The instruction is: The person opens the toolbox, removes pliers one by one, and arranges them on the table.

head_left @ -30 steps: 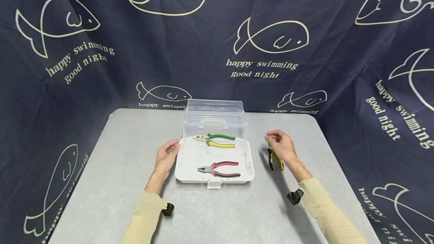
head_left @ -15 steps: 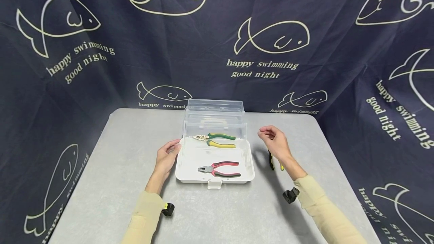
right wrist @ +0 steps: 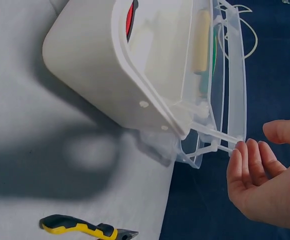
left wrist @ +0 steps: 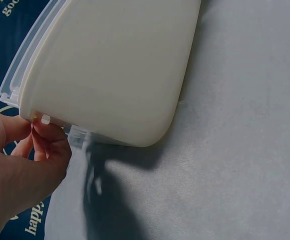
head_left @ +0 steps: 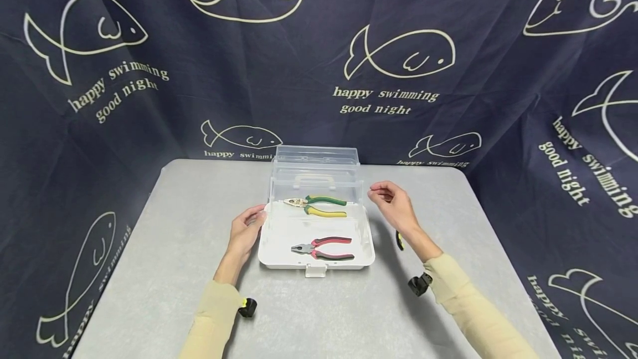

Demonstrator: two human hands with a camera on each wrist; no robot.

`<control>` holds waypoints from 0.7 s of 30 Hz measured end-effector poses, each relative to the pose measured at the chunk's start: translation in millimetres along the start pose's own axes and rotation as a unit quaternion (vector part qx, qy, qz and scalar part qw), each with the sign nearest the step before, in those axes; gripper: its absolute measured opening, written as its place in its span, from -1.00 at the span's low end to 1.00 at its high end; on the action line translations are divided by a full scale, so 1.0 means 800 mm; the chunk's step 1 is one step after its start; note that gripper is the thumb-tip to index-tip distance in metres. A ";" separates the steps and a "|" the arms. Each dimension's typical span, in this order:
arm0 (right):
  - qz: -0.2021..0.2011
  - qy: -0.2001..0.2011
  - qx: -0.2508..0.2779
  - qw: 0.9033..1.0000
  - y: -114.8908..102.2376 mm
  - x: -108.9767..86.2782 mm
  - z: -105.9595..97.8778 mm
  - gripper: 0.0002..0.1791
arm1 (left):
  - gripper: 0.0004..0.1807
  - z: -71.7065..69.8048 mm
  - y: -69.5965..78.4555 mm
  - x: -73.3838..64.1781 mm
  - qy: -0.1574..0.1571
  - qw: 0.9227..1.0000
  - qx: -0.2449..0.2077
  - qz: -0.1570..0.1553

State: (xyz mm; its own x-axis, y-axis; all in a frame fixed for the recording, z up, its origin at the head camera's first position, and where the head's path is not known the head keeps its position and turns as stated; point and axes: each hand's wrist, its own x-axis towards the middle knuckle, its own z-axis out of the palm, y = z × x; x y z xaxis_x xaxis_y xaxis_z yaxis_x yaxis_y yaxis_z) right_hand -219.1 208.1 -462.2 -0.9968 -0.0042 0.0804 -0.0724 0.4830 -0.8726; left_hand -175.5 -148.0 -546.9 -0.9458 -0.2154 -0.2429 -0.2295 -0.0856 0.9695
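A white toolbox (head_left: pixel 279 240) stands with its clear lid (head_left: pixel 316 154) raised at the back. My left hand (head_left: pixel 246 231) pinches the box's left rim, thumb and forefinger meeting there in the left wrist view. Beside the back right corner hovers my right hand (head_left: pixel 396 206); its fingers are loosely bent, the thumb apart, fingertips close to the clear hinge arms (right wrist: pixel 217 134). Inside the box lie red-and-black pliers (head_left: pixel 312 247) at the front and green-and-yellow pliers (head_left: pixel 326 213) at the back. Black-and-yellow pliers (right wrist: pixel 80 226) rest on the table right of the box, mostly hidden under my right arm in the head view.
The grey table (head_left: pixel 199 193) carries the box near its middle. A dark blue curtain (head_left: pixel 309 87) with fish drawings hangs behind and along both sides. A white latch (head_left: pixel 315 271) sticks out at the box's front.
My right hand has moved left from above the black-and-yellow pliers to the box's back right corner. My left hand and the box have stayed in place.
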 end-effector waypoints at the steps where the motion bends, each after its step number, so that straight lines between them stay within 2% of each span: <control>1: -0.001 -0.002 0.002 1.000 -0.001 0.000 0.001 -0.74 | -0.63 0.000 0.001 -0.001 -0.002 1.000 -0.002 0.000; 6: -0.005 -0.010 0.008 1.000 -0.006 0.000 0.009 -0.72 | -0.63 0.000 0.001 -0.001 -0.003 1.000 -0.011 0.001; 13: -0.015 -0.025 0.015 0.999 -0.011 0.000 0.020 -0.75 | -0.64 0.001 0.001 -0.003 0.006 1.000 0.000 0.005; 21: -0.023 -0.036 -0.006 0.999 -0.022 -0.001 0.028 -0.76 | -0.64 0.001 0.001 -0.002 0.005 1.000 0.005 0.004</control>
State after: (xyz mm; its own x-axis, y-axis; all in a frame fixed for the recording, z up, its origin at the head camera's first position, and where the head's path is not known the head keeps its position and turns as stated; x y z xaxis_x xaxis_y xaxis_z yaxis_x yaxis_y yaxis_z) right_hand -217.7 180.0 -457.9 -0.9923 -0.0893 0.0861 -0.1190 0.4909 -0.8631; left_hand -174.4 -146.8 -546.0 -0.9454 -0.2259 -0.2349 -0.2237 -0.0740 0.9718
